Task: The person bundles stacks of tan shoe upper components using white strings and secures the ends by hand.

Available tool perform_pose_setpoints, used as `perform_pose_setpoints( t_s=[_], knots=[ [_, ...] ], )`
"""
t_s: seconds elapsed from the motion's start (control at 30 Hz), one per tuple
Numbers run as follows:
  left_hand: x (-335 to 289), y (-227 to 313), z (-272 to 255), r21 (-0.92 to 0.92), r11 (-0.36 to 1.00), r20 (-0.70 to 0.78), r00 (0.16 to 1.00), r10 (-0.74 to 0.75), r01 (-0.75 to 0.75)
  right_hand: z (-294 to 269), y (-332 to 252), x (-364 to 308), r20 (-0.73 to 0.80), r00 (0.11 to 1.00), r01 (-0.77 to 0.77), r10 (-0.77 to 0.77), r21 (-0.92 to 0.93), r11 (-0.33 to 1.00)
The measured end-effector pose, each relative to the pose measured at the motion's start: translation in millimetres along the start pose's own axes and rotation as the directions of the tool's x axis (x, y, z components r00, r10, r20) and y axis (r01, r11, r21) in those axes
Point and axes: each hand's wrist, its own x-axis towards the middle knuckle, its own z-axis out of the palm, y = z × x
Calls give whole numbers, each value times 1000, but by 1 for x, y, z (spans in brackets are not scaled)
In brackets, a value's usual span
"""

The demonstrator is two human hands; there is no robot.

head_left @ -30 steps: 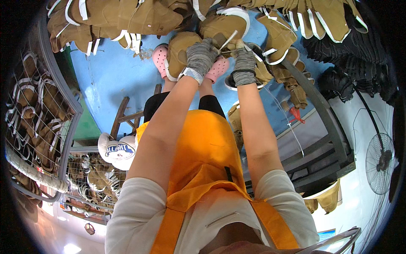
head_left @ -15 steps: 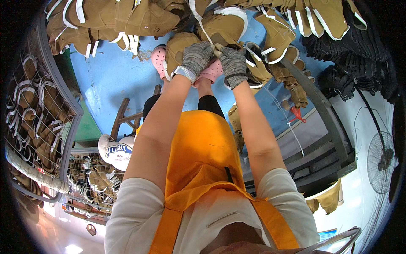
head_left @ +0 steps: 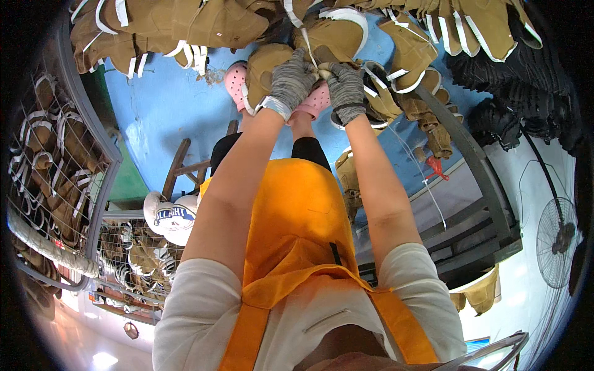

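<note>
Both of my hands wear grey knitted gloves and meet in front of me, fingertips nearly touching. My left hand (head_left: 292,83) is closed in a pinch at the edge of a brown cloth-like piece (head_left: 266,65) with white edging. Close beside it, my right hand (head_left: 344,89) pinches the same spot, thumb bent inward. A narrow white strip (head_left: 307,44) runs down from above to the fingertips. Behind the fingers hangs another brown piece with a wide white border (head_left: 337,40). The gloves partly hide what the fingertips grip.
Brown white-edged pieces (head_left: 216,25) hang in a row along the top. Black pieces (head_left: 526,93) hang at the right, above a fan (head_left: 557,238). A dark metal rack (head_left: 476,229) stands right, a wire cage of brown pieces (head_left: 52,161) left. A wooden stool (head_left: 176,167) stands near my legs.
The view has shifted slightly. My gloved hands stay together at the same spot, with fingers a little rearranged around the strip's lower end.
</note>
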Motion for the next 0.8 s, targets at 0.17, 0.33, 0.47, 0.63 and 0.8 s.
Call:
perform_pose_setpoints(
  t_s=[0.17, 0.33, 0.47, 0.63, 0.8],
  knots=[
    [7, -26, 30, -127, 992, -115, 993, -34, 19, -11, -5, 4, 136, 961, 277, -241, -449, 849],
    [-9, 7, 4, -4, 997, -141, 987, -81, 81, -14, -14, 4, 219, 961, 275, -170, -689, 670],
    [-9, 6, 4, 38, 998, -175, 984, -39, 46, -3, -1, -3, 9, 1000, 13, -12, -179, 984],
    [-12, 1, 13, 159, 986, -186, 980, 75, -45, -7, -10, -9, 36, 998, 56, -46, -376, 925],
    [-17, 1, 10, 174, 983, -161, 983, 86, -58, -9, -14, -13, 149, 973, 227, -174, -718, 658]
  ],
)
